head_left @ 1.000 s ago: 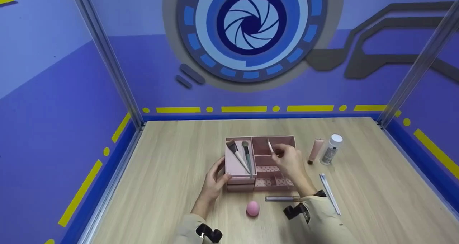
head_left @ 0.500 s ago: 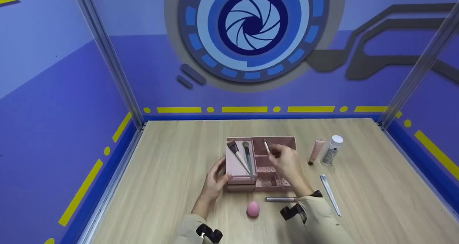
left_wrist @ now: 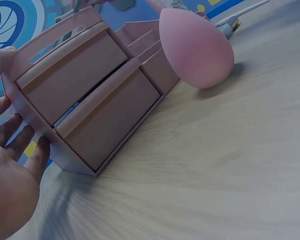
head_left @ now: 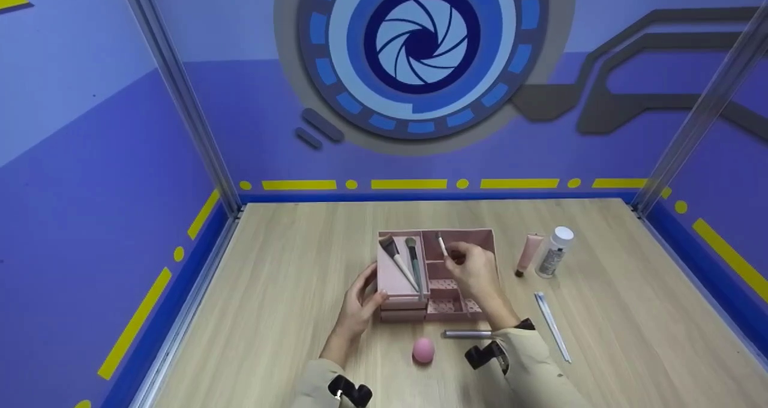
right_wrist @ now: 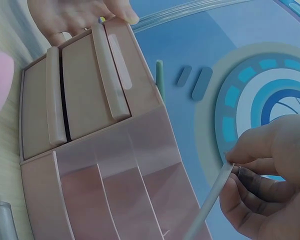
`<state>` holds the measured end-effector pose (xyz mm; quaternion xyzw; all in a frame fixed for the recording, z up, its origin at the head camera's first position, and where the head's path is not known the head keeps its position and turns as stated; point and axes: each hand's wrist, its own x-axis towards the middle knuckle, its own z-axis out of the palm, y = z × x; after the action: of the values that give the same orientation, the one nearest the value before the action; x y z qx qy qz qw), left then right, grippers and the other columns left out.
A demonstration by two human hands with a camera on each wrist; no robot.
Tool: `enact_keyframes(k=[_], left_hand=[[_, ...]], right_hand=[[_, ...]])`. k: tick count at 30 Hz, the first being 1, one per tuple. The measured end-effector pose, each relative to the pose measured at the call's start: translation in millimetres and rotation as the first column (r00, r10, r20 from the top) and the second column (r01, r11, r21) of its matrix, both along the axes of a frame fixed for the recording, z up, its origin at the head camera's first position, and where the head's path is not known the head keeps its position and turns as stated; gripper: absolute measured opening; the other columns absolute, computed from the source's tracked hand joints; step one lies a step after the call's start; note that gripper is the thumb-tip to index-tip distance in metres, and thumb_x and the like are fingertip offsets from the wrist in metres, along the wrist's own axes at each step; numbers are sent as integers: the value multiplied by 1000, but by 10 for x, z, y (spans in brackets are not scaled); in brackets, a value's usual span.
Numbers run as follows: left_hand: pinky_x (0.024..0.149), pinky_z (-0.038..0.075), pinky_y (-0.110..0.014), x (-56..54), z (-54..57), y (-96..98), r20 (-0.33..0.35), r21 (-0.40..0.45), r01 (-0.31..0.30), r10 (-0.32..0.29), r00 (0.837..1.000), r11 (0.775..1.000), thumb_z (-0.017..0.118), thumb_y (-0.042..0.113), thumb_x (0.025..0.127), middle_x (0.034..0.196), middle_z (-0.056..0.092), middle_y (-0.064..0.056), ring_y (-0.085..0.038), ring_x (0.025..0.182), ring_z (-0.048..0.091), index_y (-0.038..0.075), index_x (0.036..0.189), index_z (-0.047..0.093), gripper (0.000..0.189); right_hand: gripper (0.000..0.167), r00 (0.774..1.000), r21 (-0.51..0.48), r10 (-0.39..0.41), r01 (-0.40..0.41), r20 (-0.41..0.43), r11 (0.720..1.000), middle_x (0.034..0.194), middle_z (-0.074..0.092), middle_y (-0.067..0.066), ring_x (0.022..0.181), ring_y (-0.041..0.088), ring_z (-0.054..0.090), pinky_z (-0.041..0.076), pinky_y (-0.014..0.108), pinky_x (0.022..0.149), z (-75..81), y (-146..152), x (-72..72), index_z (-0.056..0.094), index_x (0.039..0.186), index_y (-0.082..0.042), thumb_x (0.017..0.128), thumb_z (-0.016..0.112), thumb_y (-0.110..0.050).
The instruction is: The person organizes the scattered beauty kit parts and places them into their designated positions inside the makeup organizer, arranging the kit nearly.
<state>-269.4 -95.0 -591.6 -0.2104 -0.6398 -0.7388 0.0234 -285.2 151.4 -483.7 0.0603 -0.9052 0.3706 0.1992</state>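
Note:
A pink makeup organizer (head_left: 403,315) with two drawers stands on the table. My left hand (head_left: 356,308) grips its left side, thumb over the top edge and fingers against the side wall, as the left wrist view (left_wrist: 12,160) shows too. My right hand (head_left: 477,271) pinches a thin makeup brush (head_left: 443,247) with a white handle and small dark tip, above the open compartments on the right. In the right wrist view the brush's pale handle (right_wrist: 210,202) slants from my fingertips; its far end is cut off. Two brushes, one black-headed (head_left: 396,256) and one green (head_left: 413,255), lie on the organizer's top.
A pink makeup sponge (head_left: 423,350) and a silver tube (head_left: 467,334) lie in front of the organizer. To the right are a pink squeeze tube (head_left: 529,254), a white-capped bottle (head_left: 555,252) and a thin pale stick-like packet (head_left: 552,326). Walls enclose the table at the back and sides.
My right hand has shifted slightly left with the makeup brush, its tip moving toward the compartment's left wall. My left hand stays on the organizer.

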Motion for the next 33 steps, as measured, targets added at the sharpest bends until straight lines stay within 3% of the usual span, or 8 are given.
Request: enact_keyframes(k=[10, 19, 27, 33], left_hand=[[103, 46, -26, 11, -20, 4, 18, 24, 11, -11, 1000, 1000, 58, 4, 95, 155, 25, -26, -41, 146, 20, -4, 150, 26, 64], [104, 46, -26, 24, -19, -4, 20, 22, -4, 4, 1000, 1000, 59, 4, 95, 155, 26, -26, -41, 146, 21, -4, 150, 27, 64], [98, 51, -28, 1, -6, 3, -1, 58, 35, -35, 999, 998, 56, 1, 96, 154, 23, -32, -47, 144, 19, -10, 149, 23, 64], [99, 51, -31, 2, -8, 0, 0, 48, 31, -31, 1000, 998, 57, 3, 96, 154, 24, -30, -45, 144, 20, -7, 149, 25, 63]], right_hand=[[16, 1000, -7, -17, 17, 24, 1000, 83, 74, 4, 74, 19, 69, 59, 37, 73, -36, -44, -5, 76, 95, -7, 80, 74, -10], [15, 1000, -4, 10, -10, -4, 1000, 82, 74, 5, 74, 19, 69, 58, 37, 70, -21, -98, 6, 75, 95, -5, 80, 74, -8], [15, 999, 0, 28, -28, -21, 1000, 82, 74, 6, 74, 20, 69, 58, 37, 70, 8, -141, -8, 75, 94, -4, 79, 73, -8], [14, 999, 6, 28, -27, -32, 1000, 80, 74, 6, 73, 20, 69, 59, 37, 69, 2, -178, -24, 75, 92, -4, 79, 73, -8]])
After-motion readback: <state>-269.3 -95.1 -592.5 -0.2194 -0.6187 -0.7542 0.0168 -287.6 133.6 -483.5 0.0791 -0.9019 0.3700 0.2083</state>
